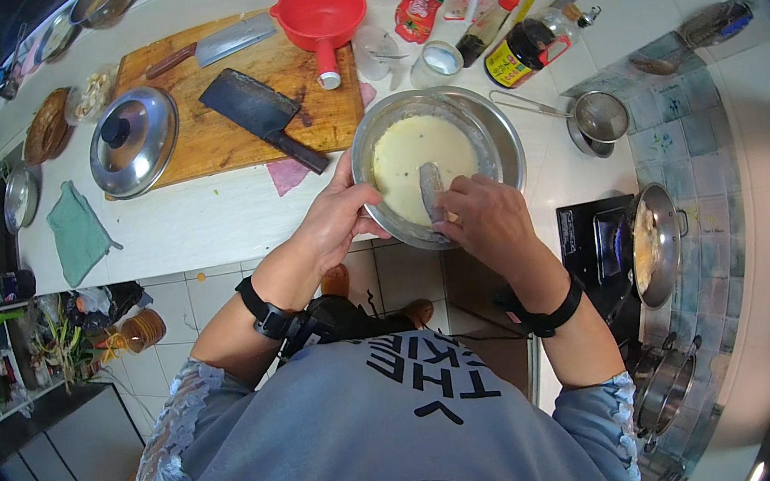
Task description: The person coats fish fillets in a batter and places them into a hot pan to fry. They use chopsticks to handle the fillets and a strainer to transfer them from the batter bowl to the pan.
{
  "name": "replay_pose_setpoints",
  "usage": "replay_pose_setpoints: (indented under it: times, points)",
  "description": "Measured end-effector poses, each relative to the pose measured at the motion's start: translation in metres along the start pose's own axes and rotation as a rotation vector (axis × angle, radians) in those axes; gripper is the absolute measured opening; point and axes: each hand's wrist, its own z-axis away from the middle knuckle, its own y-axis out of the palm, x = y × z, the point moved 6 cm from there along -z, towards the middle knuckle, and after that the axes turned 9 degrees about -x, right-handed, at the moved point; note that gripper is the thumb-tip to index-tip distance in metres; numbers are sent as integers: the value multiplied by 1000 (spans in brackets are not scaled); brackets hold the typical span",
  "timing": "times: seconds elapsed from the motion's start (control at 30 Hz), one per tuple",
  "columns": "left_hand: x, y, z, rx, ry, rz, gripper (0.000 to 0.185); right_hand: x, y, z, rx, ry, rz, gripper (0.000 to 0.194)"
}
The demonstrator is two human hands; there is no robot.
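My left hand (pixel 344 209) grips the near left rim of a stainless steel mixing bowl (pixel 364 163), its thumb over the edge. Pale yellow batter (pixel 409 146) with a few dark specks fills the bottom. A second steel bowl (pixel 508 136) shows behind it on the right, partly covered. Over the batter, the fingers of my right hand (pixel 487 216) pinch a greyish elongated piece (pixel 430 187); what it is made of I cannot tell. Its lower end is hidden by my fingers.
A wooden cutting board (pixel 165 65) bears two cleavers (pixel 250 105), a pan lid (pixel 135 142) and a red plastic strainer (pixel 318 12). Bottles (pixel 525 54) and a glass jar (pixel 436 62) stand behind the bowls. At right, a frying pan (pixel 663 247) with yellowish food sits on the gas stove (pixel 589 213).
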Motion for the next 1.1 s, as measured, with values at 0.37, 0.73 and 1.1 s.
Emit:
replay_pose_setpoints:
  times: [0.37,0.73,1.1]
  points:
    - [15,45,-5,119,-74,-107,81,-28,-21,16,-129,16,104,14]
    - [34,88,0,203,-114,-241,78,-47,-26,46,-35,-132,289,7]
    - [44,104,-3,169,-128,-223,81,-58,-54,92,30,54,129,7]
